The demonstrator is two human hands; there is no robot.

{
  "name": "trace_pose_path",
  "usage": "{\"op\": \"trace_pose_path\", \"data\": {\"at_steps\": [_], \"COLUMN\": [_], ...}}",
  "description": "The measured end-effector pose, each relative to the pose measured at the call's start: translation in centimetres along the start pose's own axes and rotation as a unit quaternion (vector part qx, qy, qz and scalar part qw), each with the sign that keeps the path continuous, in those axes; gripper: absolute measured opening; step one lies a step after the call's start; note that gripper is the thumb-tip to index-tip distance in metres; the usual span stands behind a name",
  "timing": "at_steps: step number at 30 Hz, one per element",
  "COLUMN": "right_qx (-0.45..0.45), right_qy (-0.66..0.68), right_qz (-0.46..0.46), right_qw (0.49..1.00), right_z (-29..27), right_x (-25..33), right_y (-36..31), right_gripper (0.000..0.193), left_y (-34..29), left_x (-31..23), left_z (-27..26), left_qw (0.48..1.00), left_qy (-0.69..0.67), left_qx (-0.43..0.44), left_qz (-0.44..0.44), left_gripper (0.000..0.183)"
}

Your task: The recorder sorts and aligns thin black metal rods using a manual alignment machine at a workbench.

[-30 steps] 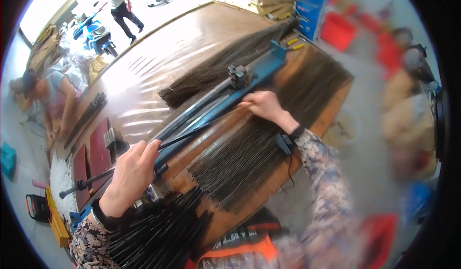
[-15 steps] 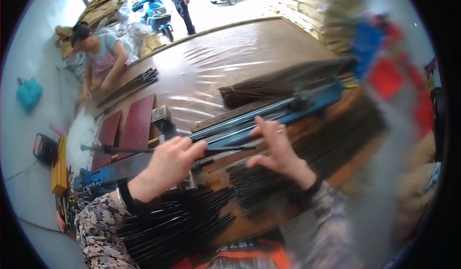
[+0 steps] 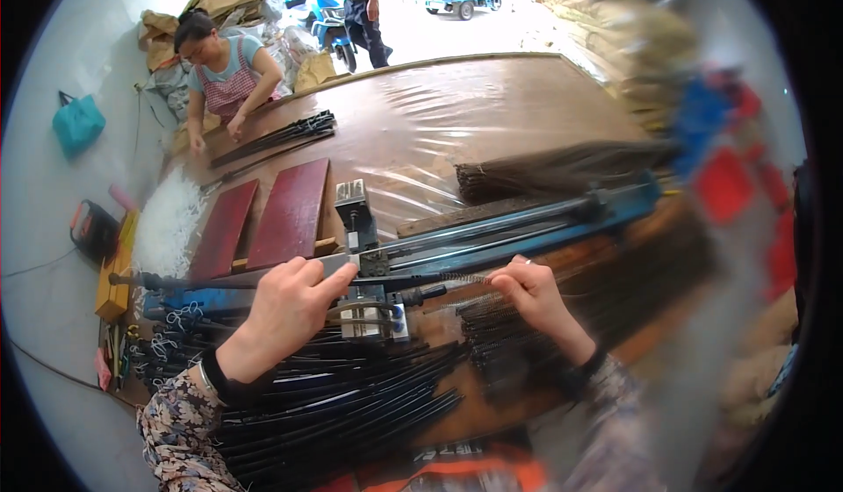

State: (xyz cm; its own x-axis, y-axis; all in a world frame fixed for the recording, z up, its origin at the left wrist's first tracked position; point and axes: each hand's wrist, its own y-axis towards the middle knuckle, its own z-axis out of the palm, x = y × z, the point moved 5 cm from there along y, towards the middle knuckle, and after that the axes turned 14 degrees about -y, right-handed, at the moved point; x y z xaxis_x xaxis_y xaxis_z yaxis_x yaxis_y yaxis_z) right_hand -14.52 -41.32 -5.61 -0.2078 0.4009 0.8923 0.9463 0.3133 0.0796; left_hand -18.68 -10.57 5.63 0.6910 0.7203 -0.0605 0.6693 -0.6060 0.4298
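the left hand [image 3: 285,312] is closed on the lever handle of the blue bench press [image 3: 492,233] at 7 o'clock of the table. the right hand [image 3: 527,294], at 5 o'clock, pinches a thin dark rod [image 3: 439,279] toward the clamp [image 3: 373,303]. this looks like the feeding step; seating the rod calls for a small, straight push. rod bundles [image 3: 351,413] crowd the near edge, and the open room lies toward 12 o'clock.

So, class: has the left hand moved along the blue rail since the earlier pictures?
Yes. The left hand has come up off the long handle toward the small metal block on the blue rail, nearer the right hand.
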Motion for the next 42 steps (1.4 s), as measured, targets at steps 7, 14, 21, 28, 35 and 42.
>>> {"op": "trace_pose_path", "data": {"at_steps": [7,14,21,28,35,42], "right_qx": [-0.223,-0.266,-0.257,-0.018,-0.001,0.106], "right_qy": [-0.261,-0.362,-0.429,-0.146,-0.304,-0.495], "right_qz": [-0.420,-0.421,-0.248,-0.251,-0.371,-0.375], "right_qw": [0.840,0.788,0.830,0.957,0.877,0.777], "right_z": [2.7,4.4,-1.9,8.8,13.8,15.3], "right_x": [6.6,5.1,-2.5,7.1,7.1,8.5], "right_y": [-1.0,-0.2,2.8,11.9,16.4,15.5], "right_gripper": [0.043,0.045,0.030,0.015,0.014,0.012], "left_y": [1.1,-0.3,-6.4,-6.6,-14.1,-12.8], "left_x": [-2.2,-1.1,8.1,6.3,8.4,9.2], "left_z": [1.5,0.1,-6.2,-11.1,-10.8,-8.0], "left_qw": [0.998,0.997,0.961,0.971,0.961,0.959], "left_qy": [-0.060,-0.071,-0.068,0.049,0.026,-0.001], "left_qx": [0.019,-0.023,-0.150,-0.204,-0.147,-0.144], "left_qz": [0.031,0.014,-0.221,-0.113,-0.231,-0.245], "left_gripper": [0.037,0.038,0.015,0.020,0.022,0.024]}}
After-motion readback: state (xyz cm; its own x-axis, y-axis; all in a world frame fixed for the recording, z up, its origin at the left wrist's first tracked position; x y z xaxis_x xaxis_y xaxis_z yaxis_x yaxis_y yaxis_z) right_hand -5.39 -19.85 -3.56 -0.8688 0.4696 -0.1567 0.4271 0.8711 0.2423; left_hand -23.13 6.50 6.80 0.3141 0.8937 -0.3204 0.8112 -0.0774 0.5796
